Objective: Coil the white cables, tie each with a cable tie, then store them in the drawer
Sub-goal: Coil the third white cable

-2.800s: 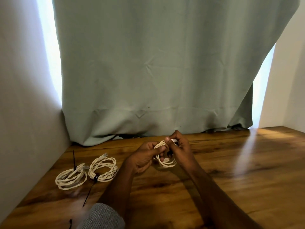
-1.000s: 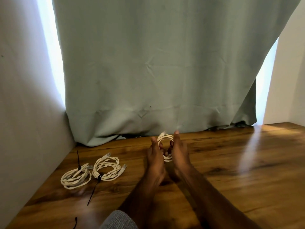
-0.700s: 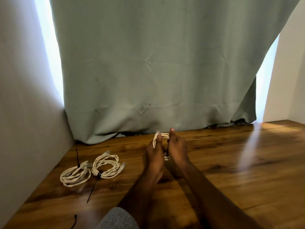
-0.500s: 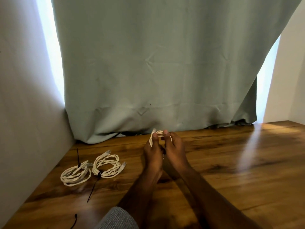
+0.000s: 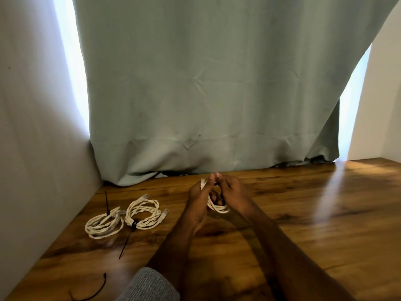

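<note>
Both hands hold a small white cable coil (image 5: 217, 207) above the wooden table (image 5: 314, 213). My left hand (image 5: 198, 199) grips its left side, with a connector end sticking up by the thumb. My right hand (image 5: 231, 193) grips its right side, and the two thumbs meet at the top. Two more white cable coils lie at the left: one (image 5: 103, 223) with a black cable tie standing up from it, the other (image 5: 145, 213) bound by a black cable tie (image 5: 128, 238) whose tail trails toward me. No drawer is in view.
A loose black cable tie (image 5: 95, 290) lies at the table's near left edge. A grey-green curtain (image 5: 206, 94) hangs behind the table. A white wall (image 5: 39, 137) borders the table on the left.
Both hands have shifted slightly left and turned the coil, so its lower loops now show beneath the fingers. The two coils at the left have not moved.
</note>
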Demonstrator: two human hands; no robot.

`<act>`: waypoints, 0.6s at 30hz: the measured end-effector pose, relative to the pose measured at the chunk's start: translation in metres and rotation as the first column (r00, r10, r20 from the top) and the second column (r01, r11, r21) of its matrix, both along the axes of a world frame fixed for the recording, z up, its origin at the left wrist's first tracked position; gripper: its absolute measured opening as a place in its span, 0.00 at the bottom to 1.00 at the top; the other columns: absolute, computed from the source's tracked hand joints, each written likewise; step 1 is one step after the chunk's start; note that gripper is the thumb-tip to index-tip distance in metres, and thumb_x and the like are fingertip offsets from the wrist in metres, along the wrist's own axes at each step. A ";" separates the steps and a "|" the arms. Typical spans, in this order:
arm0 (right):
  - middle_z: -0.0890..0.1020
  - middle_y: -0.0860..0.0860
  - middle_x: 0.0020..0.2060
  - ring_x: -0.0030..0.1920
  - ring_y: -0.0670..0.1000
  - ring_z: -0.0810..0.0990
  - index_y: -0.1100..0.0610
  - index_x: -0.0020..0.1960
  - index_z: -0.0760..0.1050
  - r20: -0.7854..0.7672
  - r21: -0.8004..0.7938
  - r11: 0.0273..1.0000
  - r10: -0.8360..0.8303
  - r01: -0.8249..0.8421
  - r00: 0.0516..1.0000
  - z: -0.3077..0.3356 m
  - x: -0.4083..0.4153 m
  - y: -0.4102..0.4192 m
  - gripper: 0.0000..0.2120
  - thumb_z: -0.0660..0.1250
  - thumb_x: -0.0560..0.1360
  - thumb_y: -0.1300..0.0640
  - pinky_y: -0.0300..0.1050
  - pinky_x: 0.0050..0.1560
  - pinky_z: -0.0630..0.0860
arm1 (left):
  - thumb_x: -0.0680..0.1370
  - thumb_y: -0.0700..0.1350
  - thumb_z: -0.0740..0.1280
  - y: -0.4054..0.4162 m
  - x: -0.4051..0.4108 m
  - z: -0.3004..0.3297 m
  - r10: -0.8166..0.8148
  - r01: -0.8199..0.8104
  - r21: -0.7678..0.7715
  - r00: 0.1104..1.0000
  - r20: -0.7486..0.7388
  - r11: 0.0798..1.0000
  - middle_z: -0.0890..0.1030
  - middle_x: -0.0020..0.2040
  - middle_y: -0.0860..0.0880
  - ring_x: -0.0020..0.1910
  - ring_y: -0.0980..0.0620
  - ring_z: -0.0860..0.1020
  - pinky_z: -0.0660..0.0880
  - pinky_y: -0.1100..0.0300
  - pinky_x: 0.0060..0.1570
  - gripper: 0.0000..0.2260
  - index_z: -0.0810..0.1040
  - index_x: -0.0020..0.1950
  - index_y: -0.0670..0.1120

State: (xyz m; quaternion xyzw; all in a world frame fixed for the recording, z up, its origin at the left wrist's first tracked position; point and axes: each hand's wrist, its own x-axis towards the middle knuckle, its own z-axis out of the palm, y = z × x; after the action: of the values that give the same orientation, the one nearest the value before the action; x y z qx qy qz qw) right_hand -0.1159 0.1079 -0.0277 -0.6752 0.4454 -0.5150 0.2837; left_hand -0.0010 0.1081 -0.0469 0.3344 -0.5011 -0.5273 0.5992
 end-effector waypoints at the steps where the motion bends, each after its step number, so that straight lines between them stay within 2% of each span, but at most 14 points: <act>1: 0.77 0.48 0.21 0.21 0.44 0.74 0.55 0.37 0.76 -0.042 0.003 1.000 0.006 -0.006 0.999 0.000 -0.002 0.000 0.22 0.57 0.85 0.49 0.37 0.26 0.69 | 0.75 0.65 0.63 0.000 0.004 0.002 -0.098 0.098 0.035 0.995 -0.027 0.995 0.75 0.26 0.45 0.26 0.47 0.76 0.73 0.57 0.33 0.27 0.79 0.36 0.41; 3: 0.76 0.47 0.21 0.22 0.44 0.73 0.56 0.38 0.77 -0.111 -0.002 1.000 0.021 -0.022 0.994 0.001 -0.007 0.001 0.22 0.57 0.85 0.47 0.39 0.27 0.68 | 0.78 0.63 0.62 -0.002 0.016 0.005 -0.195 0.195 0.064 0.981 0.001 0.979 0.78 0.29 0.44 0.28 0.47 0.78 0.74 0.55 0.37 0.27 0.81 0.35 0.41; 6: 0.78 0.47 0.23 0.24 0.45 0.74 0.53 0.39 0.79 -0.147 -0.003 0.992 0.121 -0.123 0.982 0.002 -0.015 0.005 0.20 0.57 0.85 0.49 0.40 0.29 0.69 | 0.73 0.52 0.73 -0.006 0.033 0.003 -0.189 0.200 -0.024 0.953 0.234 0.979 0.80 0.33 0.41 0.32 0.45 0.81 0.76 0.54 0.40 0.13 0.82 0.42 0.42; 8: 0.81 0.48 0.26 0.27 0.49 0.75 0.50 0.38 0.80 -0.092 0.018 0.973 0.231 -0.230 0.969 0.003 -0.018 0.010 0.21 0.57 0.86 0.51 0.40 0.30 0.70 | 0.76 0.47 0.71 -0.004 0.037 0.001 -0.210 0.234 -0.044 0.930 0.301 0.971 0.80 0.34 0.41 0.34 0.44 0.81 0.77 0.55 0.41 0.08 0.81 0.45 0.41; 10: 0.83 0.52 0.29 0.28 0.53 0.75 0.49 0.38 0.82 -0.015 0.003 0.957 0.289 -0.289 0.957 0.004 -0.016 0.012 0.22 0.57 0.85 0.52 0.42 0.31 0.71 | 0.80 0.45 0.67 0.000 0.032 -0.001 -0.112 0.149 -0.098 0.943 0.315 0.984 0.78 0.32 0.44 0.32 0.46 0.79 0.75 0.57 0.37 0.09 0.78 0.46 0.40; 12: 0.82 0.52 0.27 0.26 0.50 0.76 0.51 0.39 0.82 0.090 -0.012 0.961 0.277 -0.277 0.957 0.005 -0.010 0.013 0.20 0.58 0.85 0.54 0.40 0.30 0.71 | 0.82 0.46 0.64 0.008 0.021 -0.001 0.038 0.008 -0.154 0.955 0.295 0.988 0.75 0.29 0.49 0.31 0.49 0.76 0.72 0.58 0.36 0.10 0.77 0.43 0.45; 14: 0.79 0.52 0.24 0.23 0.47 0.76 0.59 0.38 0.79 0.227 0.009 0.975 0.216 -0.224 0.950 0.006 -0.001 0.015 0.19 0.61 0.83 0.52 0.37 0.27 0.71 | 0.83 0.47 0.62 0.019 0.013 0.002 0.153 -0.115 -0.172 0.961 0.230 0.978 0.76 0.29 0.51 0.31 0.50 0.75 0.71 0.57 0.37 0.12 0.78 0.41 0.48; 16: 0.77 0.55 0.25 0.24 0.50 0.78 0.62 0.41 0.79 0.389 0.090 0.972 0.165 -0.216 0.906 0.005 0.008 0.016 0.20 0.64 0.81 0.48 0.38 0.28 0.73 | 0.82 0.49 0.62 0.024 0.014 0.005 0.218 -0.202 -0.148 0.971 0.101 0.968 0.78 0.33 0.46 0.31 0.50 0.75 0.72 0.57 0.36 0.12 0.80 0.45 0.44; 18: 0.76 0.55 0.26 0.25 0.51 0.78 0.63 0.43 0.80 0.427 0.147 0.971 0.109 -0.188 0.897 0.004 0.021 0.020 0.21 0.63 0.82 0.46 0.39 0.30 0.75 | 0.79 0.53 0.64 0.030 0.021 0.006 0.266 -0.262 -0.121 0.964 0.018 0.957 0.79 0.36 0.41 0.32 0.50 0.75 0.72 0.57 0.36 0.18 0.80 0.49 0.38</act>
State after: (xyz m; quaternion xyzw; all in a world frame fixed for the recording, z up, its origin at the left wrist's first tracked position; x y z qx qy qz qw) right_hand -0.0954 0.1280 -0.0238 -0.5528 0.3674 -0.5803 0.4718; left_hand 0.0200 0.1384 -0.0414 0.3714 -0.4921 -0.4064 0.6744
